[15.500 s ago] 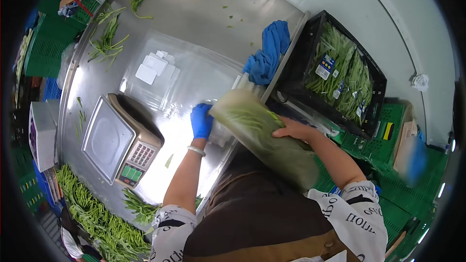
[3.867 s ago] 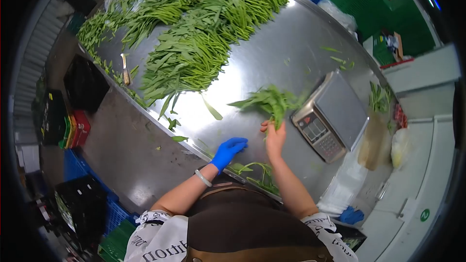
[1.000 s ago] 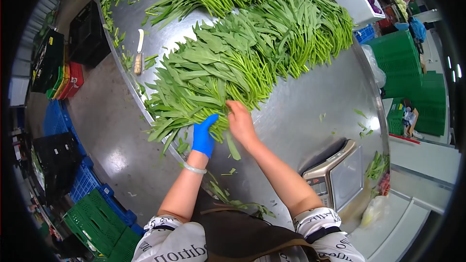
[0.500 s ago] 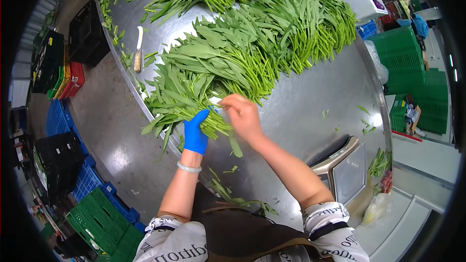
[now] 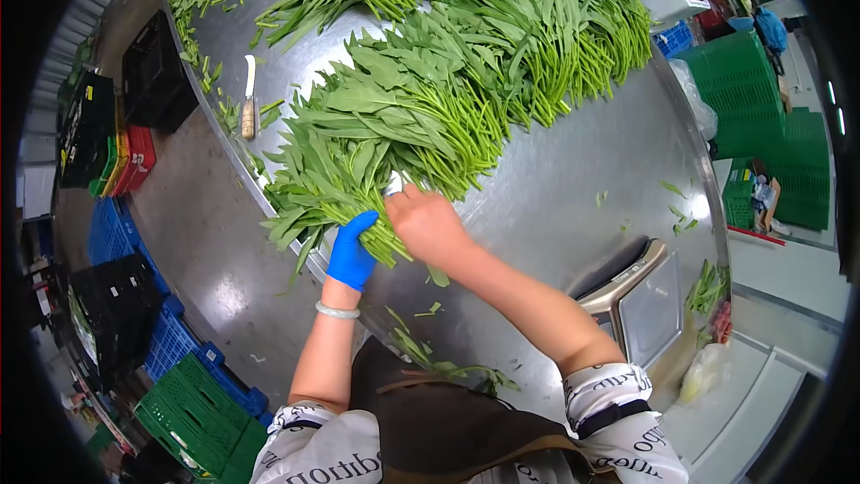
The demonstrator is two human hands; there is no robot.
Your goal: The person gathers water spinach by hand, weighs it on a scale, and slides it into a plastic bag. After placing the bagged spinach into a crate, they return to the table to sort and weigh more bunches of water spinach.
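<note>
My left hand (image 5: 351, 255), in a blue glove, is closed around the stems of a bunch of water spinach (image 5: 313, 195) at the near left edge of the metal table (image 5: 555, 206). Just right of it, my bare right hand (image 5: 428, 229) has its fingers curled together against the same bunch. A small white patch (image 5: 394, 183) shows by its fingertips; what it is, and what the fingers hold, I cannot make out. Behind both hands, more water spinach (image 5: 466, 81) lies in a long row, stems toward the right.
A knife (image 5: 249, 99) with a wooden handle lies near the table's left edge. To my right sits a scale (image 5: 640, 300). Loose leaves and stems (image 5: 421, 354) are scattered close to my apron. Crates (image 5: 193, 412) stand on the floor at left; green crates (image 5: 735, 94) are at right.
My right hand has moved left and closed in against the bunch, its fingers now curled. My left hand keeps its hold, with the thumb across the stems. The view has shifted slightly.
</note>
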